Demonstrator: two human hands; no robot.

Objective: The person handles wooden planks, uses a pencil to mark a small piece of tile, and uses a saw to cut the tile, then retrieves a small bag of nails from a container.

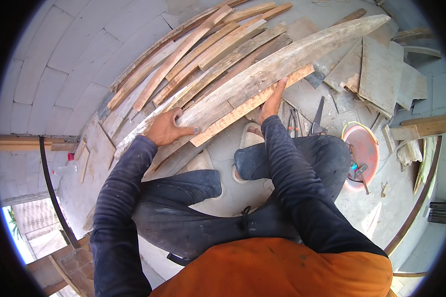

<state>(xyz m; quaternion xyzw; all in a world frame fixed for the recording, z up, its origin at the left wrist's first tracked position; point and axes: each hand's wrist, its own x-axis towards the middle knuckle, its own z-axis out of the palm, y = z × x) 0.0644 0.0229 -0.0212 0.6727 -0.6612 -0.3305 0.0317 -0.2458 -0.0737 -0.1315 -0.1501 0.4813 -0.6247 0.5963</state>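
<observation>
Concrete floor [371, 208], pale and dusty, on which the person is seated with legs folded (dark trousers, dark sleeves, orange garment at the lower edge). Block wall [59, 64], light grey, seen at upper left.

Stack of wooden planks [183, 59], laid slantwise from lower left to upper right, between wall and knees. Long grey weathered board [302, 52], resting on top of the stack at its near side, its far end reaching the upper right. Narrow orange-brown plank [243, 106], lying just beside the grey board along its near edge.

Flat offcut boards [379, 74], piled at upper right. Round red basin [364, 148], set on the floor to the right of the knee, with small tools inside. Dark pliers-like tools [295, 121] (details too small to tell), lying on the floor near the right hand.

Left hand [166, 129]: fingers curled over the near end of the grey board, gripping it. Right hand [274, 103]: fingers extended flat, pressed against the orange-brown plank and the grey board's edge, not closed around either.
</observation>
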